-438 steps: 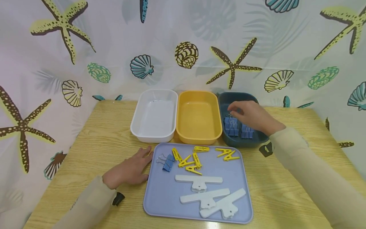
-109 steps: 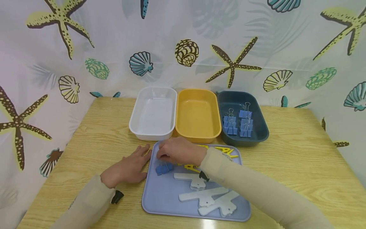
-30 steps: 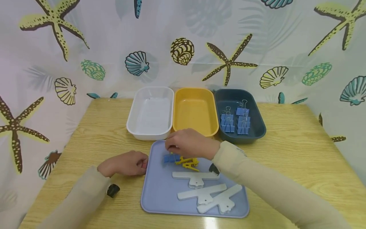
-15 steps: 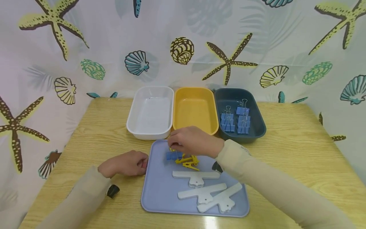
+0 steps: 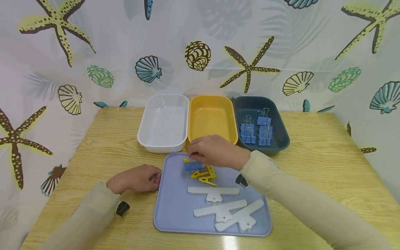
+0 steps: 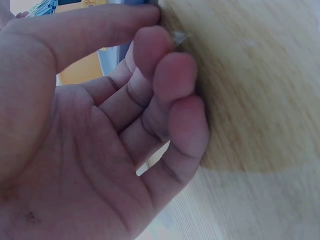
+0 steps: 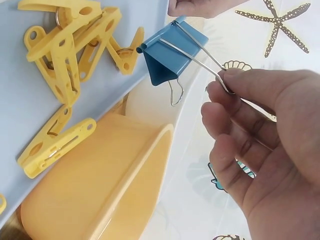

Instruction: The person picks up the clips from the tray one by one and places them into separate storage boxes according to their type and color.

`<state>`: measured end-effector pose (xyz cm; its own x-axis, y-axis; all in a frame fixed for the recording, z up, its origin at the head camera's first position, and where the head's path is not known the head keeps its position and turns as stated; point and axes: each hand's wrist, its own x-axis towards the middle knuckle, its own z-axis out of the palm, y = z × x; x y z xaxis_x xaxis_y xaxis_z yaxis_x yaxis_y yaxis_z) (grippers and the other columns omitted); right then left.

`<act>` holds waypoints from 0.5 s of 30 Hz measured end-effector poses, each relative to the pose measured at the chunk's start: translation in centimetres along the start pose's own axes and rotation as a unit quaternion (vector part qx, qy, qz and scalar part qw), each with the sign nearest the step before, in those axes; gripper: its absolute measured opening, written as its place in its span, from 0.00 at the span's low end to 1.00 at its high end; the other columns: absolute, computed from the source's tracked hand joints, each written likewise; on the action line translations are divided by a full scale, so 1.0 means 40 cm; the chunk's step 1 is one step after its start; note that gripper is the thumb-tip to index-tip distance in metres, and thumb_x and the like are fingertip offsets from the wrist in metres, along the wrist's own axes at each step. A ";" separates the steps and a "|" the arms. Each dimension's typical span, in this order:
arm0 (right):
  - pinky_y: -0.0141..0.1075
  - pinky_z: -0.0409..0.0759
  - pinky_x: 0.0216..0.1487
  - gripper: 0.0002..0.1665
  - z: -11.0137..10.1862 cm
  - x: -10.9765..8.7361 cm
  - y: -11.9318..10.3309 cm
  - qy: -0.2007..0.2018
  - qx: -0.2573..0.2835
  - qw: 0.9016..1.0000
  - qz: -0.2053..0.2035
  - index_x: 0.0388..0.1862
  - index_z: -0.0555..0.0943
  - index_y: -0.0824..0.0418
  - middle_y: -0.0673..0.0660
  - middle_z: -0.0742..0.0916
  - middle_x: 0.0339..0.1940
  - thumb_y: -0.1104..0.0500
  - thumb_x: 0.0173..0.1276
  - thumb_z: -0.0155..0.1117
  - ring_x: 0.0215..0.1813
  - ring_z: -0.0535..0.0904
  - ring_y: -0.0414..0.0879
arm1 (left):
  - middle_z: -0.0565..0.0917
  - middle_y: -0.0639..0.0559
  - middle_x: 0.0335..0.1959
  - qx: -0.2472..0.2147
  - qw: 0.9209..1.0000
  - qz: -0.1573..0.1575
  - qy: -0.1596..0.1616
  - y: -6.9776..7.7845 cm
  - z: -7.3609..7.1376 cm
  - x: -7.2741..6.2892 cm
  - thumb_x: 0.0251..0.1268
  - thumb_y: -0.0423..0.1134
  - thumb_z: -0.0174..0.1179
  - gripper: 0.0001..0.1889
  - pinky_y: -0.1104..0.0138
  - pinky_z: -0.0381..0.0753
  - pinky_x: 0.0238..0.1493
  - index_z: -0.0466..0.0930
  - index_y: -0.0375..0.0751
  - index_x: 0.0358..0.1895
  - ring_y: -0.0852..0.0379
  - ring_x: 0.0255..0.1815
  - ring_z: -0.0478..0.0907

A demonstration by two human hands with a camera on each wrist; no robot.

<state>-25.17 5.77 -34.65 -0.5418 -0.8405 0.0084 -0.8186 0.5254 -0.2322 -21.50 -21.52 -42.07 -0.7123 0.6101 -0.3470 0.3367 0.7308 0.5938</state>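
My right hand (image 5: 215,149) pinches a wire handle of a blue binder clip (image 7: 172,47) between thumb and index finger. The clip's body hangs away from the fingertips, its other handle pointing down. In the head view it overlaps the yellow clothespins (image 5: 207,180) lying on the pale blue tray (image 5: 175,205). Those clothespins, in a loose heap, also show in the right wrist view; my hand hides some of them from the head camera. Beside the tray's left edge my left hand (image 5: 139,178) rests on the wooden table, fingers loosely curled with nothing in them.
Several white wide-jawed clips (image 5: 213,191) lie on the tray's near half. Behind it stand a white bin (image 5: 164,125) and a yellow bin (image 5: 212,118). At the right, a dark blue bin (image 5: 282,135) holds several blue binder clips (image 5: 265,139). A patterned cloth hangs behind.
Over the earlier frames, more binder clips have come into the dark blue bin. My right hand has carried this binder clip rightward. My left hand has gone from flat to loosely curled.
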 end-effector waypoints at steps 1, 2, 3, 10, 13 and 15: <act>0.28 0.81 0.46 0.08 -0.002 -0.002 0.001 0.000 0.002 1.000 0.002 0.43 0.86 0.54 0.47 0.88 0.38 0.56 0.67 0.65 0.37 0.80 0.38 | 0.67 0.61 0.14 0.000 1.000 0.001 0.000 0.000 0.000 0.000 0.57 0.34 0.61 0.07 0.74 0.65 0.24 0.73 0.45 0.24 0.66 0.17 0.64; 0.28 0.81 0.47 0.08 -0.004 -0.003 0.002 0.000 0.004 1.000 0.005 0.43 0.86 0.54 0.47 0.88 0.38 0.56 0.67 0.65 0.37 0.80 0.38 | 0.67 0.61 0.14 0.000 1.000 0.001 -0.001 -0.001 0.000 0.000 0.57 0.34 0.61 0.07 0.74 0.65 0.24 0.73 0.45 0.24 0.66 0.17 0.65; 0.28 0.81 0.47 0.08 -0.005 -0.004 0.003 0.000 0.006 1.000 0.006 0.43 0.86 0.53 0.47 0.88 0.38 0.56 0.67 0.65 0.38 0.80 0.38 | 0.67 0.61 0.14 0.001 1.000 0.002 -0.001 -0.002 0.000 0.000 0.57 0.34 0.61 0.07 0.74 0.66 0.24 0.73 0.45 0.24 0.66 0.18 0.65; 0.28 0.80 0.46 0.08 -0.014 -0.016 0.013 -0.003 0.016 1.000 0.018 0.43 0.86 0.53 0.46 0.86 0.36 0.54 0.66 0.66 0.37 0.78 0.39 | 0.68 0.61 0.15 0.006 1.000 0.006 -0.003 -0.003 0.000 0.001 0.57 0.34 0.61 0.07 0.75 0.65 0.23 0.73 0.46 0.24 0.67 0.18 0.65; 0.27 0.80 0.46 0.08 -0.016 -0.023 0.019 0.001 0.013 1.000 0.022 0.43 0.86 0.52 0.46 0.86 0.35 0.54 0.66 0.65 0.36 0.77 0.38 | 0.68 0.61 0.14 0.008 1.000 0.006 -0.004 -0.002 -0.001 0.003 0.57 0.34 0.61 0.08 0.75 0.65 0.24 0.73 0.46 0.24 0.67 0.18 0.65; 0.27 0.80 0.45 0.08 -0.017 -0.027 0.023 0.007 0.012 1.000 0.022 0.42 0.86 0.52 0.45 0.86 0.35 0.54 0.66 0.66 0.36 0.77 0.38 | 0.68 0.61 0.14 0.007 1.000 0.005 -0.005 -0.002 0.000 0.004 0.57 0.34 0.61 0.08 0.75 0.65 0.24 0.73 0.46 0.24 0.67 0.18 0.65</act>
<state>-25.47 7.27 -34.21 -0.5794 -0.8149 0.0113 -0.7895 0.5578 -0.2561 -21.66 -21.47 -42.16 -0.7026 0.6200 -0.3493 0.3513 0.7291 0.5874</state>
